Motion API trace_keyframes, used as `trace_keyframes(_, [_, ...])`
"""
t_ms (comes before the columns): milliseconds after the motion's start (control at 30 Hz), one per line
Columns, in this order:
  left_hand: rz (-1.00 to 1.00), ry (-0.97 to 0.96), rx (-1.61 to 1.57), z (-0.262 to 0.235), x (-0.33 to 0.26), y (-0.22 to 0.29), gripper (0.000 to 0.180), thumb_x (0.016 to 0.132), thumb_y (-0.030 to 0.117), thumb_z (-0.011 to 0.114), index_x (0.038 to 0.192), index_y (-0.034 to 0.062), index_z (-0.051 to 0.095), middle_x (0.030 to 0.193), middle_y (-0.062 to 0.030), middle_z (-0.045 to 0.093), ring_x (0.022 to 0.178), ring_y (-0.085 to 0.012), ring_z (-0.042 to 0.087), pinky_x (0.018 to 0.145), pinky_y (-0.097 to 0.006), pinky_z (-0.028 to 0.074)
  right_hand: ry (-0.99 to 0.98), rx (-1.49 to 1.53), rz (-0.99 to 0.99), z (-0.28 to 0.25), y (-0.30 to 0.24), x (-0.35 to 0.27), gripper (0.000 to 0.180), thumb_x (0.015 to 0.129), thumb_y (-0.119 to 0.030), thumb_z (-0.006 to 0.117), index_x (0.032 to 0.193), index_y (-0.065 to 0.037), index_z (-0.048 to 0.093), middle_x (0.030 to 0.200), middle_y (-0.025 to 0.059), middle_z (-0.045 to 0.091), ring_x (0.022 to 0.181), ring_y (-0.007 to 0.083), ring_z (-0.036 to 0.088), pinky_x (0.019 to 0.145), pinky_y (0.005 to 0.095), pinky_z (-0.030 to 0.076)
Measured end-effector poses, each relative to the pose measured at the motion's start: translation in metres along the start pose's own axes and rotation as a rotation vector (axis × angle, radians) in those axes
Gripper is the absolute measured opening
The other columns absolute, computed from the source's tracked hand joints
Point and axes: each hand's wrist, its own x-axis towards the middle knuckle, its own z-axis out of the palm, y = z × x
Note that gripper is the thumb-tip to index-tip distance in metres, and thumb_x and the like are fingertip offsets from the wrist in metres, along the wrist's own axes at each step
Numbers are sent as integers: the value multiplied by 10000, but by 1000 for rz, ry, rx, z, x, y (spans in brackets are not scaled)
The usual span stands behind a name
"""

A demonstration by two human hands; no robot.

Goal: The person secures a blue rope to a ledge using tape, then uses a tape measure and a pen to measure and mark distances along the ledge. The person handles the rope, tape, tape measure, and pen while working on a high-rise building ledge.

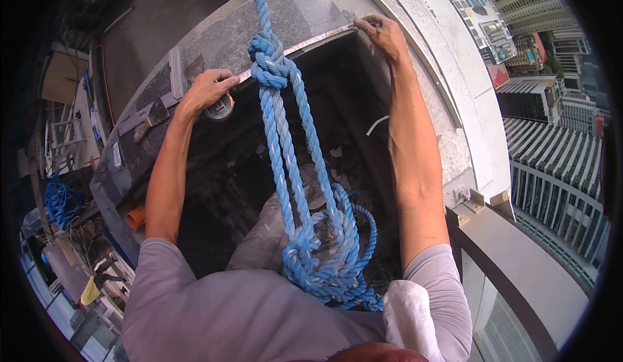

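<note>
We see the left hand (206,89) gripping a round grey tape measure case (219,109) at the near edge of the dark grey stone slab (214,37), while the right hand (383,34) pinches the end of the thin metal tape blade (305,44) stretched across the slab's edge. A thick blue twisted rope (279,96), knotted, hangs between our arms, over the dark opening below.

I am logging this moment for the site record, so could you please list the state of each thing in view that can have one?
Tape measure: case gripped, blade drawn out across the opening.
Tape blade: stretched taut between both hands.
Left hand: closed on the case.
Right hand: pinching the blade's end against the ledge.
Blue rope: knotted, hanging, looped at the person's waist.
Hammer: lying on the ledge, untouched.
</note>
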Motion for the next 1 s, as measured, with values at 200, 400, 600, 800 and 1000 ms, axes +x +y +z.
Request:
trace_keyframes(200, [25,-21,5,0,4,-3,447,1050,410,710,923,-16,759,754,-68,648,744,-159,587,703,-373,470,-34,-49,51,-6,-9,-4,566,902,-629,848,1204,-150,847,1202,176,815,1181,344,753,998,449,571])
trace_keyframes(400, [-4,-38,-50,-1,7,-3,534,1051,501,701,888,-4,766,760,-73,683,740,-156,613,696,-371,479,-17,-91,49,-2,-6,-3,567,883,-655,852,1194,-180,850,1196,155,819,1173,334,758,995,459,572])
trace_keyframes(600, [58,-46,11,-2,17,0,563,1045,535,702,884,0,768,776,-88,704,751,-189,642,708,-385,500,-7,-120,34,0,-6,-3,556,877,-659,853,1190,-201,854,1201,141,821,1176,338,758,1001,467,569])
trace_keyframes(800, [157,-95,-42,6,43,7,450,1053,426,679,988,-13,751,862,-134,722,794,-209,644,735,-403,502,-21,-133,65,1,0,2,544,834,-725,839,1202,-324,850,1202,52,828,1219,314,742,1017,542,531])
trace_keyframes(1000, [160,-127,89,10,82,2,340,1034,284,653,1070,-43,739,910,-145,741,872,-230,670,814,-417,534,-10,-125,67,4,-2,3,547,827,-724,843,1196,-319,849,1184,64,830,1214,315,744,1011,540,535])
